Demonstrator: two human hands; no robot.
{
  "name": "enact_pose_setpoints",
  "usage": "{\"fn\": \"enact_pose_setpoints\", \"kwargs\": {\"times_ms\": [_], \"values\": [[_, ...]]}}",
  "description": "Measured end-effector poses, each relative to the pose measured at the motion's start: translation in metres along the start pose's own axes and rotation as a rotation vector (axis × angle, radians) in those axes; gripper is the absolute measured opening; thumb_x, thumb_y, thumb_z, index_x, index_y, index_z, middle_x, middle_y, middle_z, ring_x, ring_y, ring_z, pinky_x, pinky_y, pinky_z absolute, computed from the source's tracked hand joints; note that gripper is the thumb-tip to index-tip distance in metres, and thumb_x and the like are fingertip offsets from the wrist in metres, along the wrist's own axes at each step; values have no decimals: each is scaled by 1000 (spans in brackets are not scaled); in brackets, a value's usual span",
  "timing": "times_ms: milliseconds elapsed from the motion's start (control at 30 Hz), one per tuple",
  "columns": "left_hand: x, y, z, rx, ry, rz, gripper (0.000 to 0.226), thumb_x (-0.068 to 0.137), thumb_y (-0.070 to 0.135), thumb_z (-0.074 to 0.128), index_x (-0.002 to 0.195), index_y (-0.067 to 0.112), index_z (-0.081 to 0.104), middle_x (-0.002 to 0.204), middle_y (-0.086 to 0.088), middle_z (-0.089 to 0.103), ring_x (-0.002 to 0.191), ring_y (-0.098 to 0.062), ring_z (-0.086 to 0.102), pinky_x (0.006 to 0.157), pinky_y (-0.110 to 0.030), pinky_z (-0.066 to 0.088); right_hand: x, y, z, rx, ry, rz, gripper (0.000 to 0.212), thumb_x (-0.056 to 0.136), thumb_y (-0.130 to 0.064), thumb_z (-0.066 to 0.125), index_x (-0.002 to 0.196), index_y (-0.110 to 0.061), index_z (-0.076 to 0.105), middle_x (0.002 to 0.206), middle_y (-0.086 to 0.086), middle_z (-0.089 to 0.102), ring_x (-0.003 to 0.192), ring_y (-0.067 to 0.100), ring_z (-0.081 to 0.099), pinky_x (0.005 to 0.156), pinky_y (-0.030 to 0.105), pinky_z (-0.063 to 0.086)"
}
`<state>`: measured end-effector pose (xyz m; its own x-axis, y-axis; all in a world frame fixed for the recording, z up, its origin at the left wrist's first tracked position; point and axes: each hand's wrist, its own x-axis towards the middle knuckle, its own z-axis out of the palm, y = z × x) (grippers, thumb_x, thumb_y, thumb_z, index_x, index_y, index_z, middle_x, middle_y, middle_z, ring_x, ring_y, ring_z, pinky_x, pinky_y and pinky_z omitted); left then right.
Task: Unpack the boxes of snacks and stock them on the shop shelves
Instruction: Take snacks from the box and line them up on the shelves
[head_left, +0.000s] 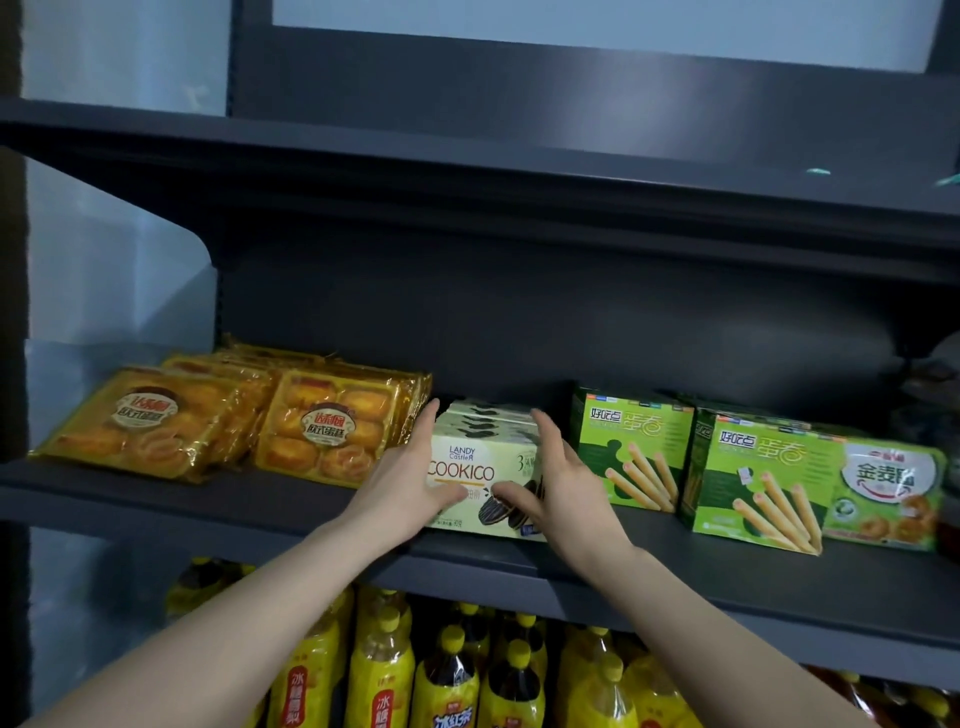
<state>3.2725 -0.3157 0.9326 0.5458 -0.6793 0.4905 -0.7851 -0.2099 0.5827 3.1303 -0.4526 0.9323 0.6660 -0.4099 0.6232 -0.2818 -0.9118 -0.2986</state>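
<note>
Nearest, the lower shelf holds rows of drink bottles (447, 675) with yellow caps and yellow labels. Above them, both forearms reach to the middle shelf (208, 499). The left hand (405, 488) and right hand (566, 483) lie flat with straight fingers against the two sides of a row of cookie boxes (483, 457), thumbs resting on the front face. The boxes stand near the shelf's front edge, one behind another. They are pale cream and printed with "COOKICO" and dark striped cookies. To their left lie shiny yellow cake packs (327, 431). To the right stand green boxes (634, 447) picturing rolled wafer sticks, then a green biscuit pack (883, 493). Farther up runs a dark upper shelf (467, 171).
</note>
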Motion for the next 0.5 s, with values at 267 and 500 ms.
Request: {"fn": "enact_pose_setpoints", "kwargs": {"times_ms": [267,500], "values": [[55,39,-37,-103,198,18,107,84,40,73,155,29,-6,103,6,70,92,-12,67,77,-33,58,57,-13,-52,86,213,-33,81,88,-47,69,150,-20,24,107,0,62,94,23,60,76,31,40],[123,36,-22,-156,186,-27,88,92,35,65,156,21,6,128,-2,62,107,-16,63,88,-31,51,121,12,-41,73,212,14,69,95,-42,62,145,-10,28,118,14,66,109,38,60,87,41,43]]}}
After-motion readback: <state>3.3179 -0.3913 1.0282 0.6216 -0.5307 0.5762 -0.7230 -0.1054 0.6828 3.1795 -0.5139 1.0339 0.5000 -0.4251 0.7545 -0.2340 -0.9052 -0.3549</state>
